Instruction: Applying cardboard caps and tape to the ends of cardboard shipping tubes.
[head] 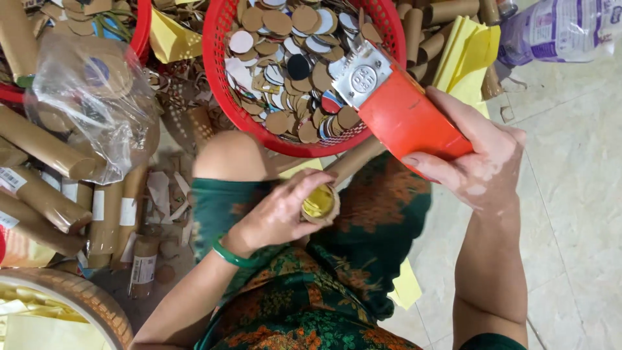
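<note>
Nearest, I note the left hand [278, 214] clenched around a cardboard tube [322, 202], fingers [310, 183] wrapped over its open end; yellow paper shows inside. Its far length is hidden under the right hand [476, 165], which grips an orange tape dispenser [395, 107]. Beyond, a red basket [217, 58] holds cardboard discs [278, 23], its top cut off.

Head-worn, looking steeply down from close above onto lap, hands and red basket [220, 78] on tiled floor [570, 194]; single view only.
</note>
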